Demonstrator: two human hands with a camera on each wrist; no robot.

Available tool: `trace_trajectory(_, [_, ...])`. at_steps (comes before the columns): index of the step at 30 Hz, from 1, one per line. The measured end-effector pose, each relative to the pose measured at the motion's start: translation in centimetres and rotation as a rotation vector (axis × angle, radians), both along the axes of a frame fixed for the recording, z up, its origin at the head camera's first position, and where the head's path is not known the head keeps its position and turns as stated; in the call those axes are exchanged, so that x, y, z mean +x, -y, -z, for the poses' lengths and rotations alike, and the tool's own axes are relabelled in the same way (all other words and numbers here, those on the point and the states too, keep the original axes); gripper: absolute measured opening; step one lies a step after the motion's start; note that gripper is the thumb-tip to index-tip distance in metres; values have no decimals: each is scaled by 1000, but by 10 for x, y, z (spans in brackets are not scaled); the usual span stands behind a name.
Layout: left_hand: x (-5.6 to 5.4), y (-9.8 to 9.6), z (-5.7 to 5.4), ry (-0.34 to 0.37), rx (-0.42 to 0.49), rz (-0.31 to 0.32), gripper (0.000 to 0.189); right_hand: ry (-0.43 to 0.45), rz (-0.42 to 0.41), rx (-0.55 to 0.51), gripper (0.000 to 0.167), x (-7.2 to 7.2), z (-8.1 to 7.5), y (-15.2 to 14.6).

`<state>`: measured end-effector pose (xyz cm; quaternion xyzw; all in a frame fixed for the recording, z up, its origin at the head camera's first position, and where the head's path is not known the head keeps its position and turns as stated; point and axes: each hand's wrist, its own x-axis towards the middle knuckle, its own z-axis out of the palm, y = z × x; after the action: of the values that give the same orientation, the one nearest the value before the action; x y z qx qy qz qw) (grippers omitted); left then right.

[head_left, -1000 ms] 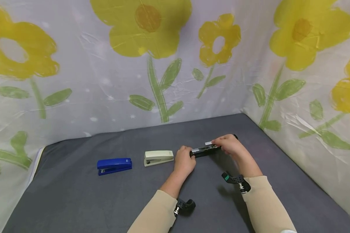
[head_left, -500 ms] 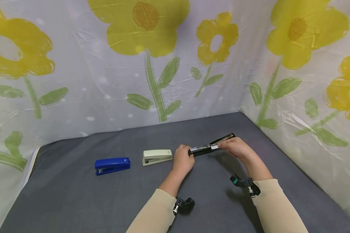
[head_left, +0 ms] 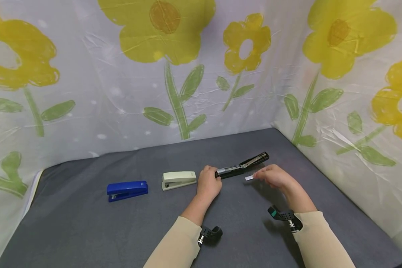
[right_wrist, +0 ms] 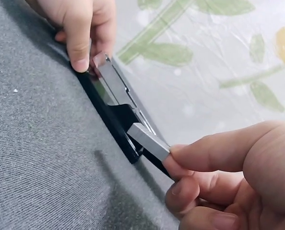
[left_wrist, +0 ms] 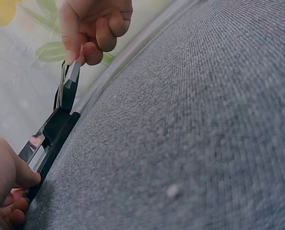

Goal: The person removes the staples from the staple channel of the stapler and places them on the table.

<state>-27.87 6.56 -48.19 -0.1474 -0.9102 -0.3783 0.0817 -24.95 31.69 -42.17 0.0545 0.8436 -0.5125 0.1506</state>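
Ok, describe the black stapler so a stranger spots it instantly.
On the grey table, find the left hand. It holds one end of the black stapler. Unlike the blue stapler and cream stapler, this one is hinged wide open.

Three staplers stand in a row on the table [head_left: 87,230], twelve o'clock being away from the person. The middle stapler [head_left: 179,181] has the left stapler [head_left: 127,190] at nine o'clock and the left hand [head_left: 209,184] just beside it at three. That hand grips the nine-o'clock end of the right stapler [head_left: 233,171]. At its five o'clock, a staple strip [head_left: 249,178] sits between the fingertips of the right hand [head_left: 275,175]. A curtain [head_left: 120,111] hangs behind at twelve.
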Motion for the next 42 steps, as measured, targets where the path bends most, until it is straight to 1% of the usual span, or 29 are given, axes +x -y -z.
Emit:
trace_trajectory(3, [0,1,0,-6,-5,-1,24,-1,-17,-3,23,1,3,0])
trace_trajectory(10, [1,1,-2,-11,-3,-2,25,-6,-57,4,18,-1,10,3])
trace_trajectory(20, [2,1,-1,-9,-19,-7,25,1,-56,37,16,-2,18,11])
trace_trajectory(23, [3,1,-1,-11,-8,-8,24,-16,-47,83,20,-1,19,14])
trace_trajectory(25, [3,1,-1,-11,4,-10,24,-50,-58,126,22,-1,19,15])
trace_trajectory(28, [4,2,-1,-31,15,-11,23,-102,-59,190,25,0,19,19])
trace_trajectory(29, [3,2,-1,-55,15,-14,23,-117,-60,204,24,0,19,20])
trace_trajectory(31, [4,2,-1,-69,12,-14,22,-139,-56,230,23,0,19,22])
trace_trajectory(35, [4,3,0,-55,2,-18,23,-148,-60,289,20,1,19,24])
trace_trajectory(37, [3,3,0,-25,-4,-19,24,-140,-67,315,20,0,19,24])
trace_trajectory(42, [1,2,1,-22,-13,-22,24,-116,-79,332,22,-2,16,24])
